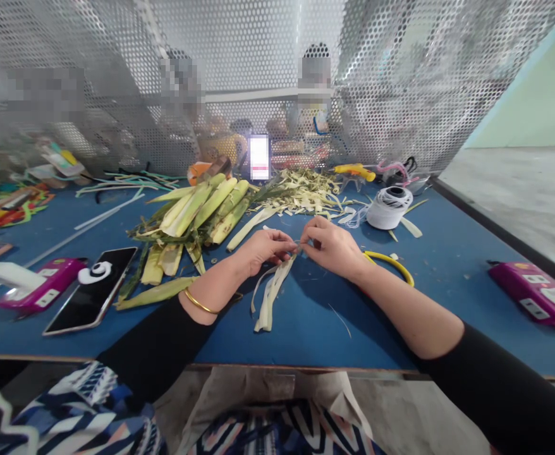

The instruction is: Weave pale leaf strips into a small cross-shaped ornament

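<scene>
My left hand, with a gold bangle at the wrist, pinches the upper end of a small bundle of pale corn husk strips. The strips hang down toward the blue table. Close against it, the fingers of my right hand are pinched together at the same tip. Whatever lies between those right fingertips is too small to make out. A yellow curved handle shows partly behind my right forearm. On the table below my hands lies a thin pale thread.
Left of my hands lies a heap of green corn husks; shredded husk is piled behind. A white thread spool and a yellow glue gun stand right. Magenta power strips and a phone flank me. A perforated screen closes the back.
</scene>
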The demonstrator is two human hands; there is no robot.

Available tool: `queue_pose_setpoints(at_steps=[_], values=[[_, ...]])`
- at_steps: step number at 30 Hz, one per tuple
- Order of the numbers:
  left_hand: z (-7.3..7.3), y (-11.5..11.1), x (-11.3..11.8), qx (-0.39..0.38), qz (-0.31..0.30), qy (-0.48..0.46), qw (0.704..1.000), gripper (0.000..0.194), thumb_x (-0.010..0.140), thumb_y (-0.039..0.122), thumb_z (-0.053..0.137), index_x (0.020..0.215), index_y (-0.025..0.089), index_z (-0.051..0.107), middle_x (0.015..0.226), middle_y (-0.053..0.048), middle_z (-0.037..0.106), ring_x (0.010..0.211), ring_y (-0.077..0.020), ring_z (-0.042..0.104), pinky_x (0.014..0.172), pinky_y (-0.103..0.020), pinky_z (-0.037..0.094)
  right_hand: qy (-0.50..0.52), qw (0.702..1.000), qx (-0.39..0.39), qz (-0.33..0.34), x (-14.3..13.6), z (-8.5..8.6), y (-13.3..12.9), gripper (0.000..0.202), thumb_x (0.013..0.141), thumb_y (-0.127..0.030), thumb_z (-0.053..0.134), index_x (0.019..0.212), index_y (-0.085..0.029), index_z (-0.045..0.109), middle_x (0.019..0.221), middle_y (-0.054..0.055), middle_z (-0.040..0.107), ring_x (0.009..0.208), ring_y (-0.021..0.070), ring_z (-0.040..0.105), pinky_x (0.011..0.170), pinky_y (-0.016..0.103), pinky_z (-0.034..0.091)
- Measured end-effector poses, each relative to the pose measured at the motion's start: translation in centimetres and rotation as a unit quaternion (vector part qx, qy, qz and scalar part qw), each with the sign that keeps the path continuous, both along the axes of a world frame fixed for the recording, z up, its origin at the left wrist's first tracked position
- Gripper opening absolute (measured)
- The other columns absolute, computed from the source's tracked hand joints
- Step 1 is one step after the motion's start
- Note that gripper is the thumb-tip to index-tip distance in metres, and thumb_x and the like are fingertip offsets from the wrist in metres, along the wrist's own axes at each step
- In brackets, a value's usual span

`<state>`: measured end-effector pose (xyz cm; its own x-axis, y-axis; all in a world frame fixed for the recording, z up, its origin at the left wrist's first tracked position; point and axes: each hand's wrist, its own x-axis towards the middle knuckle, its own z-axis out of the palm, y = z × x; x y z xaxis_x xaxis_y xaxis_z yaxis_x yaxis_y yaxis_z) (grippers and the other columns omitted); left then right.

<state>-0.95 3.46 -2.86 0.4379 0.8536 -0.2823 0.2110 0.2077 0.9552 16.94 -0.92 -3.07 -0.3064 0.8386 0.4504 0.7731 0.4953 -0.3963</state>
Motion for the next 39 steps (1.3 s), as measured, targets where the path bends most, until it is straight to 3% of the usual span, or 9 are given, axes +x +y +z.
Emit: queue_pose_setpoints(at_steps=[12, 16, 19, 21, 26, 31, 39], values=[[0.4, -0.1, 0.0, -0.015, 0.022, -0.004, 1.000, 0.025, 0.059, 0.018, 0.082, 0.069, 0.014, 0.060, 0.057, 0.003, 0.057, 0.049, -0.0056, 0.050, 0.046, -0.018, 0.036, 0.005, 0.995, -0.081, 0.056, 0.1, 0.4, 0.0, 0.009, 0.079, -0.018, 0.057, 0.072, -0.020, 0.063, 0.085, 0.002, 0.061, 0.066, 0.0108, 0.052, 0.063, 0.024, 0.037], [0.4, 0.0, 0.0, -0.011, 0.019, -0.012, 1.000, 0.020, 0.060, 0.015, 0.079, 0.069, 0.014, 0.061, 0.058, 0.003, 0.057, 0.051, -0.0060, 0.050, 0.046, -0.018, 0.037, 0.040, 0.996, -0.071, -0.021, 0.6, 1.0, 0.2, 0.027, 0.083, -0.029, 0.056, 0.058, -0.019, 0.060, 0.071, 0.002, 0.059, 0.061, 0.0115, 0.049, 0.060, 0.026, 0.035], [0.2, 0.0, 0.0, 0.006, 0.009, -0.020, 1.000, 0.020, 0.059, 0.017, 0.079, 0.069, 0.014, 0.062, 0.060, 0.003, 0.057, 0.052, -0.0063, 0.050, 0.046, -0.018, 0.037, 0.119, 0.989, -0.030, -0.079, 0.9, 1.1, 0.4, 0.018, 0.082, -0.028, 0.057, 0.068, -0.019, 0.063, 0.077, 0.003, 0.061, 0.059, 0.0113, 0.050, 0.060, 0.027, 0.039], [0.0, 0.0, -0.1, 0.019, 0.004, -0.020, 1.000, 0.022, 0.057, 0.020, 0.080, 0.069, 0.014, 0.062, 0.061, 0.003, 0.058, 0.051, -0.0059, 0.049, 0.045, -0.018, 0.036, 0.171, 0.982, -0.070, -0.045, 0.8, 0.9, 0.6, 0.008, 0.077, -0.023, 0.059, 0.081, -0.019, 0.065, 0.090, 0.004, 0.063, 0.056, 0.0098, 0.054, 0.058, 0.027, 0.042], [-0.3, 0.0, 0.0, 0.032, 0.003, -0.024, 0.999, 0.022, 0.055, 0.021, 0.078, 0.068, 0.015, 0.062, 0.058, 0.004, 0.057, 0.050, -0.0059, 0.048, 0.045, -0.018, 0.034, 0.225, 0.946, -0.223, 0.071, 0.0, -0.8, 0.8, 0.029, 0.073, -0.011, 0.055, 0.099, -0.020, 0.061, 0.090, 0.002, 0.069, 0.059, 0.0126, 0.066, 0.061, 0.027, 0.050], [-0.2, -0.2, 0.2, 0.040, 0.011, -0.038, 0.998, 0.024, 0.053, 0.024, 0.079, 0.066, 0.015, 0.061, 0.058, 0.003, 0.058, 0.051, -0.0068, 0.048, 0.046, -0.019, 0.033, 0.273, 0.931, -0.224, 0.094, 0.2, -1.9, 1.4, 0.033, 0.070, -0.006, 0.055, 0.099, -0.021, 0.056, 0.079, -0.001, 0.070, 0.071, 0.0139, 0.068, 0.072, 0.028, 0.053], [-0.1, -0.6, 0.4, 0.124, 0.033, -0.029, 0.991, 0.026, 0.054, 0.029, 0.079, 0.067, 0.016, 0.062, 0.061, 0.001, 0.060, 0.056, -0.0097, 0.051, 0.052, -0.022, 0.041, 0.264, 0.937, -0.221, 0.066, 0.2, -1.7, 1.5, 0.031, 0.068, -0.004, 0.055, 0.094, -0.021, 0.055, 0.073, -0.003, 0.070, 0.068, 0.0145, 0.069, 0.070, 0.029, 0.053]])
